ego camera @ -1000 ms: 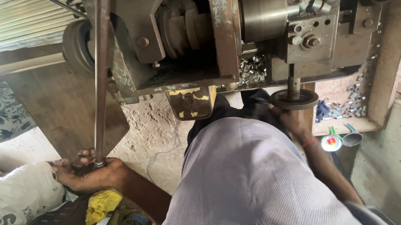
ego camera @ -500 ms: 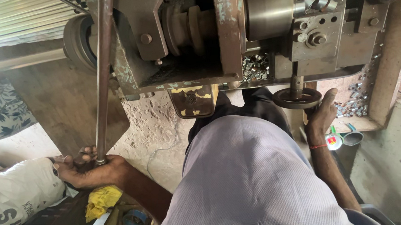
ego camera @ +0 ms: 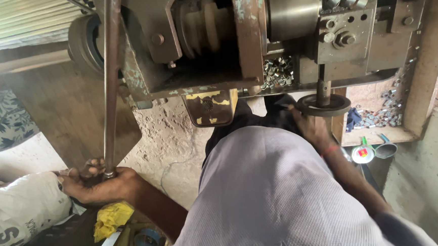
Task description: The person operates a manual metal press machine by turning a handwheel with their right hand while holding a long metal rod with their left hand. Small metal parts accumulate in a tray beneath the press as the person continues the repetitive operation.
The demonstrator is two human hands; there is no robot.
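Observation:
My left hand (ego camera: 96,184) grips the lower end of a long steel rod (ego camera: 111,76) that rises steeply into a worn metal machine (ego camera: 224,42). The fingers close round the rod's tip just above a white sack (ego camera: 16,209). My right hand (ego camera: 312,127) reaches up under the machine and rests against a dark round handwheel (ego camera: 323,105) on a short vertical shaft. Whether its fingers wrap the wheel is hard to see. My grey shirt (ego camera: 285,203) fills the lower middle.
A wooden tray (ego camera: 424,75) at the right holds several small metal nuts. More nuts (ego camera: 278,71) lie inside the machine. A yellow rag (ego camera: 112,218) and a blue tape roll (ego camera: 146,239) lie below my left arm. A small green funnel (ego camera: 364,152) sits by the tray.
My right hand dropped from beside the handwheel to just beneath it. My left hand stayed shut on the rod end, and the view shifted slightly.

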